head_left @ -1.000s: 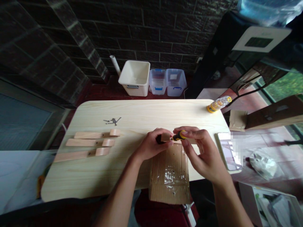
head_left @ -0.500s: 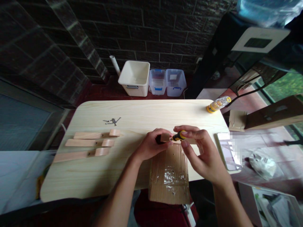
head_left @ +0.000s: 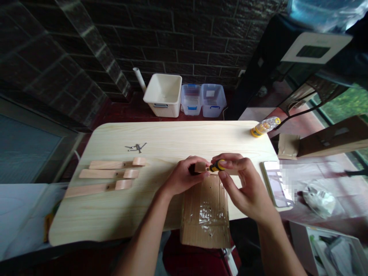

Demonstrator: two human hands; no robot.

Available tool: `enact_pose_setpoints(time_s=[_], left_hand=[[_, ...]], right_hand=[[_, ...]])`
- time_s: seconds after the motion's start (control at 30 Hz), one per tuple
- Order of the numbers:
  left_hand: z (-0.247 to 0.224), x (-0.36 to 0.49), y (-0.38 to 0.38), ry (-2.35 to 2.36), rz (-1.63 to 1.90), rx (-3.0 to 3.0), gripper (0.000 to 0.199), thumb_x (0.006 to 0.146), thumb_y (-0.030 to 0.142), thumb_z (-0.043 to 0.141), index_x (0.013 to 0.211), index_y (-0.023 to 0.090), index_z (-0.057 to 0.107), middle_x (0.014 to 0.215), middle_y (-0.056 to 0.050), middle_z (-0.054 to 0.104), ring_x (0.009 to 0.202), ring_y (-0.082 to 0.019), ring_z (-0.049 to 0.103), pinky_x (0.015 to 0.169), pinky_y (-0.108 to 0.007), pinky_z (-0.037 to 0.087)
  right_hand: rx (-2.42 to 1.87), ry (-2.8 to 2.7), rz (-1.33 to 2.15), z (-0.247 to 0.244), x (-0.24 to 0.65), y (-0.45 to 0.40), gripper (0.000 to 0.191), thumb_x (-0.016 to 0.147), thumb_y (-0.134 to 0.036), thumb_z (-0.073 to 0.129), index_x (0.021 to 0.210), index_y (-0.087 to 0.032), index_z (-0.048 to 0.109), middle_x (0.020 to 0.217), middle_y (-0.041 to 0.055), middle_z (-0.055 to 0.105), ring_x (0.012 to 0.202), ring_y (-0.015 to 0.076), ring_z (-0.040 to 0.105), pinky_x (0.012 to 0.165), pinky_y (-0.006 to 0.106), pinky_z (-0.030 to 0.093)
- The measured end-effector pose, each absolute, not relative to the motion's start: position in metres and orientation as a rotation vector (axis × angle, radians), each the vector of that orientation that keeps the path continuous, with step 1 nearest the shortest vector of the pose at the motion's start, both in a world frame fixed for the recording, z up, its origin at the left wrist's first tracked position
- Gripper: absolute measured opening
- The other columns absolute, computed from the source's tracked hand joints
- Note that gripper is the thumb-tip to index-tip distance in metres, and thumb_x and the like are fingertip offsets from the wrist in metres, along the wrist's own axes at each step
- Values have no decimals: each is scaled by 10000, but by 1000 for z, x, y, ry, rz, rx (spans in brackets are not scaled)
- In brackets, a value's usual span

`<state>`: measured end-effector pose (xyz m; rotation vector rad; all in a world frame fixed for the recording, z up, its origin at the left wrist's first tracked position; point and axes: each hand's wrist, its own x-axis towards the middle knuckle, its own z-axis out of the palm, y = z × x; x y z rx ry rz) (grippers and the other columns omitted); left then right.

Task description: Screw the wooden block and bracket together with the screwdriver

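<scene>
My left hand [head_left: 184,174] is closed around a small wooden block [head_left: 200,167], above the far end of a taped cardboard piece [head_left: 205,211]. A black-and-yellow screwdriver [head_left: 217,165] lies nearly level, its tip against the right side of the block. Thumb and fingers of my right hand [head_left: 244,184] grip its handle. Part of a wooden strip [head_left: 232,172] shows behind the right fingers; where it joins the block is hidden. Left of my hands lie three wooden pieces [head_left: 109,174], each a strip with a small block at its right end. Loose screws [head_left: 137,147] sit behind them.
A clear bottle-shaped container with a yellow base [head_left: 265,127] stands at the table's [head_left: 184,134] back right corner. A phone [head_left: 276,184] lies at the right edge. Beyond the table are a white bin [head_left: 165,90] and two clear plastic boxes [head_left: 192,100].
The right fingers have shifted slightly on the screwdriver handle, the thumb a little to the left. The left hand and the wooden block look still.
</scene>
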<state>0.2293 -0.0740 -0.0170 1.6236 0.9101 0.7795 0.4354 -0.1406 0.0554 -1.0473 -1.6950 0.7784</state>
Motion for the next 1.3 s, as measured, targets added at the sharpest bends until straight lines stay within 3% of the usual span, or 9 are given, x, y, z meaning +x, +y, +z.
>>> enact_pose_setpoints(time_s=[0.17,0.53,0.73,1.03,1.3], left_hand=[[-14,230,-74,934,766,1622,183,881,342,784,1012,216,766,1108,-65,792,1031,-239,720,981,-412,556],[-15,231,-74,899,787,1601,169,876,312,799,1014,218,772,1084,-55,793,1022,-229,713,996,-403,537],[-17,230,-74,927,776,1623,168,884,313,784,1025,222,775,1109,-56,793,1031,-229,715,993,-405,546],[-15,230,-73,899,784,1613,196,875,308,797,1049,220,779,1114,-58,801,1056,-238,718,1010,-403,539],[-18,230,-74,932,771,1612,202,876,314,799,1056,224,779,1118,-53,798,1045,-236,720,1003,-403,541]], right_hand=[[-1055,-1693,826,56,436,-142,285,1052,-139,618,1287,-297,588,1377,106,704,1309,260,693,1055,508,616],[-1018,-1656,860,53,435,-141,276,1049,-139,622,1257,-311,563,1260,87,684,1239,252,690,999,483,612],[-1047,-1651,874,53,435,-144,301,1047,-143,627,1292,-310,578,1386,104,685,1316,268,678,1068,517,588],[-1021,-1647,874,53,436,-141,292,1039,-142,638,1261,-319,566,1255,80,697,1222,253,706,992,481,617],[-1046,-1631,904,54,436,-145,276,1048,-156,631,1268,-315,581,1361,96,707,1308,274,692,1064,536,598]])
